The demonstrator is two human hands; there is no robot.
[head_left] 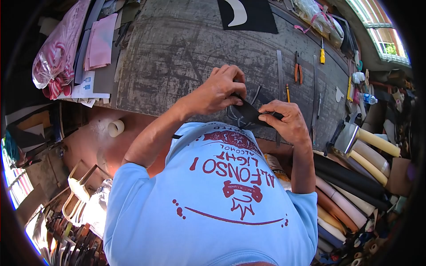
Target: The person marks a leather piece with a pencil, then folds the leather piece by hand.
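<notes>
Between my two hands is a black piece of flexible, leather-like material (253, 114), folded or curled, held just above the near edge of the worktable (177, 57). My left hand (222, 88) is closed on its left end, fingers bent and pinching. My right hand (285, 119) pinches its right end between thumb and fingers. Thin pale lines show on the dark material beneath, near the table edge; I cannot make out what they are. A thin dark rod or strip (256, 94) lies just beyond the piece. A pencil (288, 93) lies beyond my right hand.
On the table lie orange-handled pliers (298, 73), a yellow screwdriver (322, 55), a metal ruler (280, 73) and a black sheet (259, 22) bearing a white crescent (238, 13). Pink material (101, 42) sits at left. Material rolls (350, 181) are stacked at right; a chair (80, 190) stands lower left.
</notes>
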